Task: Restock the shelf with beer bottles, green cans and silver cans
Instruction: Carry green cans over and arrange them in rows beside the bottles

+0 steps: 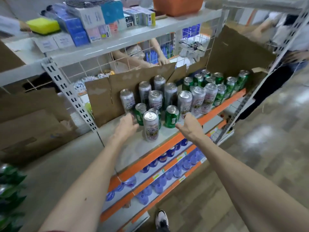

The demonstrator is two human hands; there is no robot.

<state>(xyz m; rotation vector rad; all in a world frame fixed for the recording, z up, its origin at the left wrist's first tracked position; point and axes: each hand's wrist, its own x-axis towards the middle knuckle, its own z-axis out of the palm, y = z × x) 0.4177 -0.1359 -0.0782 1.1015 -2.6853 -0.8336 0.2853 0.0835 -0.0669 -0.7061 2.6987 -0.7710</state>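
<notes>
A tall silver can (151,126) stands upright near the front of the white shelf (133,148). My left hand (125,126) hovers just left of it with relaxed fingers, holding nothing. To the right of the can my right hand (189,125) is spread open, beside a green can (171,116). Another green can (140,113) stands behind my left fingers. Several silver cans (168,96) fill the shelf's middle, and several green cans (217,86) stand at the right end. No beer bottles are in view.
Torn cardboard (107,96) lines the shelf's back and right end. Boxes and a yellow sponge (43,25) sit on the upper shelf. Blue cans and water bottles (160,180) fill lower shelves. Another person's arms (133,59) reach behind the wire back. My shoe (161,220) is below.
</notes>
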